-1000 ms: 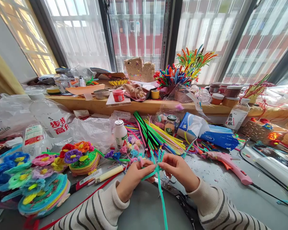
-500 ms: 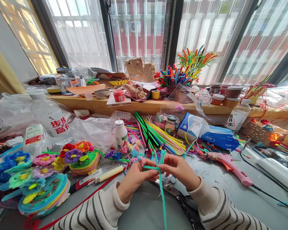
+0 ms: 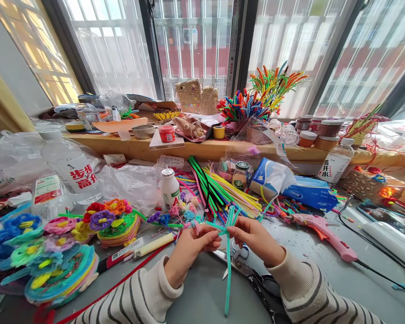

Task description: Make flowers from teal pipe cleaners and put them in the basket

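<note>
One teal fuzzy pipe-cleaner piece (image 3: 228, 270) between left hand (image 3: 194, 245) and right hand (image 3: 254, 238)

Teal piece is up off the gray table (image 3: 195, 297), in front of the person, near the middle of the view. Several strands meet at a crossing between the hands: short ends fan upward, one strand runs sideways to the left hand, a long one hangs down. Right fingers pinch at the crossing, thumb on the near side. Left fingers are curled, grasping the sideways strand; exact contact partly hidden. Hands near each other, apart. Both sleeves cream with dark stripes.

Below the hands: black-handled metal scissors (image 3: 243, 269) lying on the table, partly behind the hanging strand. Beyond the hands: loose bundle of green, yellow and other pipe cleaners (image 3: 222, 189), with a white plastic bottle with green label (image 3: 169, 191) upright to its left. Right side: pink glue gun (image 3: 329, 234) on its side, black cord attached; behind it, a blue-and-white tissue pack (image 3: 310, 193). Left side: round green-topped coiled base with fuzzy flowers (image 3: 121, 229).
</note>
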`<state>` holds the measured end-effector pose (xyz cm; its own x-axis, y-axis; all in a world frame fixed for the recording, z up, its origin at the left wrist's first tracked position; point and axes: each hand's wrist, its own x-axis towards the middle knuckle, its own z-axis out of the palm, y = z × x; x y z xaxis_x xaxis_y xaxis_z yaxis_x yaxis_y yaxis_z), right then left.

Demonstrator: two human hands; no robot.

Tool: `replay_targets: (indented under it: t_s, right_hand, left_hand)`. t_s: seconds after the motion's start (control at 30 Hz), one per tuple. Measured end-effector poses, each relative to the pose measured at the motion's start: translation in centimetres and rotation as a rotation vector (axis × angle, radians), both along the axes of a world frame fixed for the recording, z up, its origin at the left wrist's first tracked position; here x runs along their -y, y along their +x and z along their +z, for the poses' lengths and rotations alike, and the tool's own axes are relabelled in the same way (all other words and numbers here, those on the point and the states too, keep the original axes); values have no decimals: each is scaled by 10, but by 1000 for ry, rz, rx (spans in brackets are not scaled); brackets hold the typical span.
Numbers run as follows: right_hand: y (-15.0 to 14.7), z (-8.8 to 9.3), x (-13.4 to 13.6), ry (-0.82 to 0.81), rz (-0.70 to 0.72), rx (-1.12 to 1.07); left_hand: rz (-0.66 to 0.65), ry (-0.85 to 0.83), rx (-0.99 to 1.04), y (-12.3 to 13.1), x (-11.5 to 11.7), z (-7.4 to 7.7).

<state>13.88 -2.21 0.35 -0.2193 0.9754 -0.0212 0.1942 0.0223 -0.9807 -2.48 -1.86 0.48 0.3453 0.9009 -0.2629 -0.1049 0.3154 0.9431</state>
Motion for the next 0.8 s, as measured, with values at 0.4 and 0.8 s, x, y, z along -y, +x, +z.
replay_targets:
  t_s: [0.4,0.8]
  right_hand:
    - [-2,-3,2,14,-94,25]
    - [9,-2,-6,-108,-8,-32]
  left_hand:
    - [-155,149,-116,2,4,-6]
    - [155,373,-130,-4,-3,0]
